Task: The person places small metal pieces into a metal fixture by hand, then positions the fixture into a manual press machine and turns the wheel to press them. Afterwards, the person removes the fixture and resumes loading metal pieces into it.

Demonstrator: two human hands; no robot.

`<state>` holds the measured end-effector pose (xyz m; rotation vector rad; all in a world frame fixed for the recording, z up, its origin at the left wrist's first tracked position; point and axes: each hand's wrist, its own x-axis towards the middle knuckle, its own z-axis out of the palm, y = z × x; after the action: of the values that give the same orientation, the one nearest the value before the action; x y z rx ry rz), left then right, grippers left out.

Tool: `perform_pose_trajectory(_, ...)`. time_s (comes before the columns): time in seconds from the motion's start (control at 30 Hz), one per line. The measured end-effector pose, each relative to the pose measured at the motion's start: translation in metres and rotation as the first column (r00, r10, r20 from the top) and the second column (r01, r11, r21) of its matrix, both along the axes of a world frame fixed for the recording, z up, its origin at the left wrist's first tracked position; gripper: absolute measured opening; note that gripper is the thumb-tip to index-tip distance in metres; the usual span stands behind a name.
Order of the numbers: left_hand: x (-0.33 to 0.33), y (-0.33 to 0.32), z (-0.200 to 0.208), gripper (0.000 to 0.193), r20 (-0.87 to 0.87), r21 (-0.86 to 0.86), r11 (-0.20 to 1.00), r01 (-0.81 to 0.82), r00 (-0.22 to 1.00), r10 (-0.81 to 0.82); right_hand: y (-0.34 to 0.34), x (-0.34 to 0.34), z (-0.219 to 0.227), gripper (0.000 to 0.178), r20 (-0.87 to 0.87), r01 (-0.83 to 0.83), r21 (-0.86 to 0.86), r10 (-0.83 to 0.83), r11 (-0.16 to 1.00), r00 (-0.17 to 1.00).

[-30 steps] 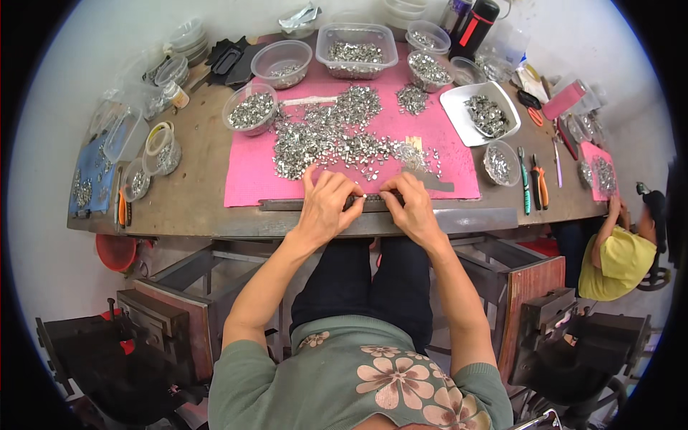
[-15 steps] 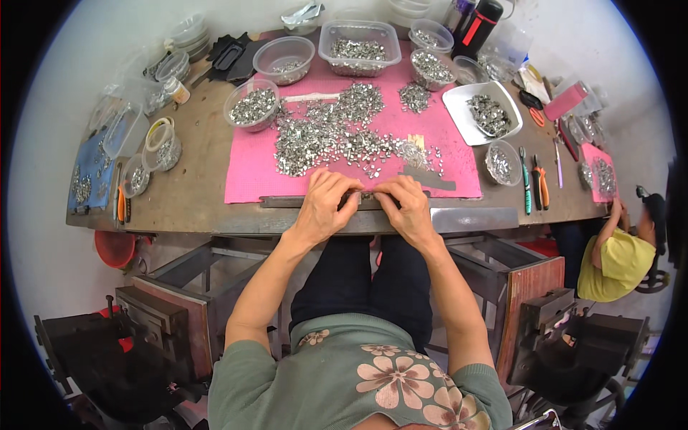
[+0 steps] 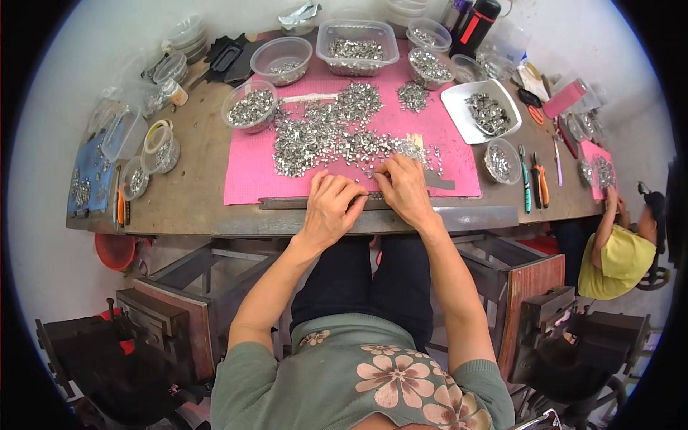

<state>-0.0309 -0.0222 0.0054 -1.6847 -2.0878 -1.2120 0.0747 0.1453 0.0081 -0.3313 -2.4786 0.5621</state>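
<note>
The dark metal bar (image 3: 283, 203) lies along the near edge of the pink mat (image 3: 247, 172), parallel to the front edge of the desk (image 3: 175, 204). The small silver pieces (image 3: 308, 147) form a loose heap at the middle of the mat, with stray ones reaching toward its near edge. Hazard: a bump from either hand may shift the bar out of line, if it is not fixed. Hazard: a hurried pinch may let a piece slip and drop over the front edge of the desk, because the pieces are tiny. Hazard: a sideways sweep of the right hand (image 3: 405, 193) may scatter stray pieces toward the grey strip (image 3: 442, 184) near the mat's near right corner. Grip, left hand (image 3: 330, 208): fingers curled, thumb and forefinger tips close together at the bar; whether they pinch a piece cannot be told. Grip, right hand: fingers bent and gathered, tips just beyond the bar, beside the stray pieces; the gap to the thumb is mostly hidden, so its contents cannot be confirmed.
</note>
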Motion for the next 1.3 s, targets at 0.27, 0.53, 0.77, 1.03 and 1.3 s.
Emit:
perform_pose_trajectory(0.27, -0.025, -0.006, 0.012, 0.01, 0.067, -0.004, 0.992, -0.13, 0.989, 0.13, -0.017, 0.028, 0.015, 0.011, -0.017, -0.125, -0.023, 0.124, 0.992, 0.992)
perform_pose_trajectory(0.53, -0.059, 0.008, 0.013, 0.01, 0.029, -0.243, 0.963, 0.119, 0.993, -0.115, -0.019, 0.03, 0.012, 0.011, -0.081, -0.155, 0.037, 0.158, 0.987, 0.984)
perform_pose_trajectory(0.77, -0.058, 0.016, 0.006, 0.008, 0.037, -0.266, 0.962, 0.059, 0.998, -0.051, 0.002, 0.001, 0.011, 0.01, -0.066, -0.016, -0.052, 0.012, 0.999, 0.998)
perform_pose_trajectory(1.03, -0.053, 0.019, 0.006, 0.007, 0.007, -0.206, 0.977, 0.052, 0.999, -0.052, 0.004, -0.002, 0.006, 0.008, 0.021, 0.023, -0.014, -0.023, 1.0, 1.0)
perform_pose_trajectory(1.3, -0.054, 0.021, 0.003, 0.007, -0.032, -0.206, 0.978, 0.036, 0.999, -0.043, -0.02, 0.028, 0.01, 0.004, -0.066, -0.064, -0.074, 0.059, 0.995, 0.996)
